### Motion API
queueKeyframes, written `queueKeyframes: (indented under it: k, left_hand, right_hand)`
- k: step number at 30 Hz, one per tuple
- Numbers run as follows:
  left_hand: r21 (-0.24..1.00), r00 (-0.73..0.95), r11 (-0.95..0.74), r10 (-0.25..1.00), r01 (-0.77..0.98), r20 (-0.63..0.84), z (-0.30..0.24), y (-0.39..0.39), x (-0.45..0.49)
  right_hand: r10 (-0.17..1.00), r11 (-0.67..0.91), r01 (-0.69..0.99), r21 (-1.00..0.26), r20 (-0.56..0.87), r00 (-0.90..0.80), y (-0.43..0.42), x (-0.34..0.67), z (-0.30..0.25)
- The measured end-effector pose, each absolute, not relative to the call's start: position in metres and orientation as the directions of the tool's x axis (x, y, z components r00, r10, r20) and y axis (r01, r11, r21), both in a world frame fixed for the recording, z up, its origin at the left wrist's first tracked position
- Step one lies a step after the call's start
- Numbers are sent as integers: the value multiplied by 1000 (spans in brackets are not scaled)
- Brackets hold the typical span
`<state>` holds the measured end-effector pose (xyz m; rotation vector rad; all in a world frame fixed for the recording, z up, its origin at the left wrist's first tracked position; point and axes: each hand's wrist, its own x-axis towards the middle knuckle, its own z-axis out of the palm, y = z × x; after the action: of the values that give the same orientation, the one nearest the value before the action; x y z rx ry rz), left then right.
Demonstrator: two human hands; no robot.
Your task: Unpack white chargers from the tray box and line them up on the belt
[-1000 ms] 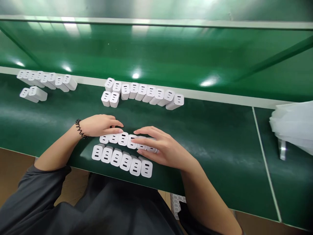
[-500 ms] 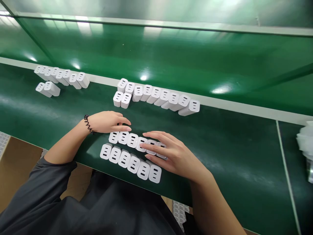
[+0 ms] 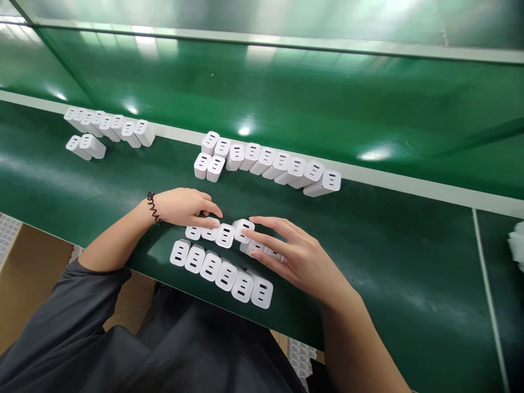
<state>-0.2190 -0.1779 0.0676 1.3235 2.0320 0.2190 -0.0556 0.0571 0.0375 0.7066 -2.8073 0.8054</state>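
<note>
White charger blocks with three slots each stand in two rows before me. My right hand [image 3: 290, 251] grips one charger [image 3: 244, 231] between its fingertips, and this block sits a little above its row. Part of the same row lies under my right fingers, partly hidden. My left hand [image 3: 188, 207] hovers at the row's left end, fingers loosely stretched, its thumb touching or just over a charger [image 3: 210, 230]. To the right of that stands another charger [image 3: 225, 236], apart from the gripped one. The nearer row [image 3: 210, 266] of several chargers is untouched.
A line of several chargers [image 3: 282, 168] stands along the back ledge, with two more [image 3: 215, 168] in front at its left end. Another group [image 3: 107, 128] stands at the far left. A green wall [image 3: 286, 98] rises behind the green bench [image 3: 388, 262]. Translucent wrapping [image 3: 516, 244] shows at the right edge.
My right hand has drawn one charger up and away from its row, opening a gap beside it. My left thumb has moved slightly right over the row's left end.
</note>
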Motion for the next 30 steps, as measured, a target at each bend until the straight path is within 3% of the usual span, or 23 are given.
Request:
queueKeyframes:
  k: [9, 12, 30]
  left_hand:
    - [430, -475, 553, 833, 714, -283, 64, -178, -223]
    - [448, -508, 540, 837, 713, -201, 61, -176, -222]
    - [678, -232, 246, 966, 693, -114, 51, -184, -238]
  right_hand:
    - [-235, 812, -330, -481, 249, -940, 59, -54, 30]
    - [-245, 801, -335, -497, 239, -940, 56, -55, 32]
    - [-428, 832, -445, -331, 127, -895, 11, -90, 56]
